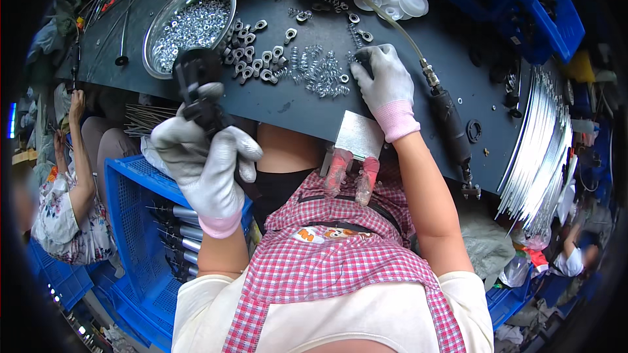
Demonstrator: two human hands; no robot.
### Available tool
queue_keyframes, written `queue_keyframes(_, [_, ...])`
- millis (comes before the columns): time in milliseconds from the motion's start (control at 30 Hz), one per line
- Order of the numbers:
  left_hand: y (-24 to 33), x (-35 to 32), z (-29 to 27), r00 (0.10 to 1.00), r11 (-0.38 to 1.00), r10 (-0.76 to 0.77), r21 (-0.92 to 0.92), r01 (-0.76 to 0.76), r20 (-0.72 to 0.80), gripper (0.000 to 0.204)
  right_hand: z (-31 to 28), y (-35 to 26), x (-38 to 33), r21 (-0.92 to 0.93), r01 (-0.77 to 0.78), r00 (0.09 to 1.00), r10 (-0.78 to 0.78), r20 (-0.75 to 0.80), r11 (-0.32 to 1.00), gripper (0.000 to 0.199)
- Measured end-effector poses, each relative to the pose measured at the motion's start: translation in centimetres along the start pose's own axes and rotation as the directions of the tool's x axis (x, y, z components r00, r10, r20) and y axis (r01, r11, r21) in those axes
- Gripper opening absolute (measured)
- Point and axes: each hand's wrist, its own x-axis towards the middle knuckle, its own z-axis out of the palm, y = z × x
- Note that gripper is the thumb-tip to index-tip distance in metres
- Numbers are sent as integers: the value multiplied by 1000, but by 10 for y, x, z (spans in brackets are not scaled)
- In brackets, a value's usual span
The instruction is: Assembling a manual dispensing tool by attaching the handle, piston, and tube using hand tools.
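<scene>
The left hand [206, 157], gloved, was clenched around a black handled part [196, 88], raised off the dark surface [294, 108] above a blue crate [137, 222]. The right hand [386, 82] rested fingers-down among loose springs and nuts [320, 72], apparently picking 1; its grasp could not be told. A steel bowl [186, 26] kept washers within reach.

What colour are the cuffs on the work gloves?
Pink cuffs on both grey gloves, right hand and left hand; clearest in the head view.
</scene>
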Motion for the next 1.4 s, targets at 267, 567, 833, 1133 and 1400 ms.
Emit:
queue_keyframes(267, [-37, 79, 63, 740, 495, 94, 613, -615, 666, 28, -20, 14, -7, 558, -5, 999, -17, 34, 830, 16])
queue_keyframes(567, [-78, 77, 91, 706, 254, -173, 723, -642, 687, 21, -21, 12, -11, 362, 2, 1000, -6, 9, 932, 19])
queue_keyframes(833, [-96, 88, 96, 722, 141, -360, 799, -584, 591, 18, -21, 18, -13, 247, 41, 984, 3, -176, 968, 23])
queue_keyframes(1133, [-62, 102, 82, 804, 618, -31, 644, -451, 593, 19, -38, 18, -20, 631, -126, 987, 161, 1, 766, 28])
queue_keyframes(1400, [-79, 109, 76, 721, 335, -245, 755, -564, 648, 23, -33, 16, -27, 578, -160, 986, 153, 62, 800, 24])
